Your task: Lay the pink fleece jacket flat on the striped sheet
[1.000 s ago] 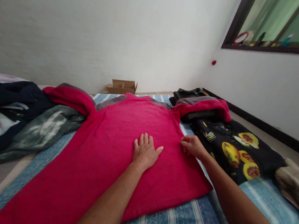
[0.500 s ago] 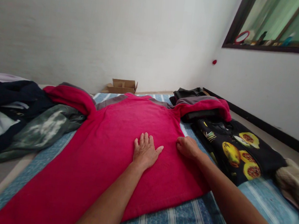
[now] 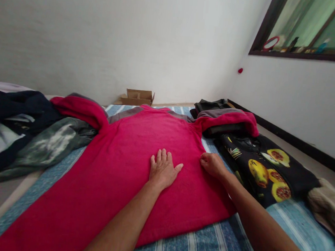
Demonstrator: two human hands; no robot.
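Note:
A red fleece top (image 3: 129, 165) with grey shoulders lies spread out, its collar toward the wall and its sleeves out to both sides. My left hand (image 3: 163, 170) rests flat on the middle of it, fingers spread. Near the right side edge, my right hand (image 3: 213, 164) is closed with its fingers curled against the red cloth, pinching it; the fingertips are partly hidden. The right sleeve (image 3: 232, 117) lies over dark folded clothes, while the left sleeve (image 3: 81, 108) reaches a heap of clothing.
Blue striped bedding (image 3: 195, 245) lies underneath. At right is a black garment with fruit prints (image 3: 269, 169), a beige fuzzy item (image 3: 329, 206) beside it. On the left are dark navy clothes (image 3: 19, 108) and a grey-green garment (image 3: 51, 142). A cardboard box (image 3: 137, 97) stands by the wall.
My right hand has shifted slightly to the right along the fleece top's side. My left hand stays in the same spot, still flat.

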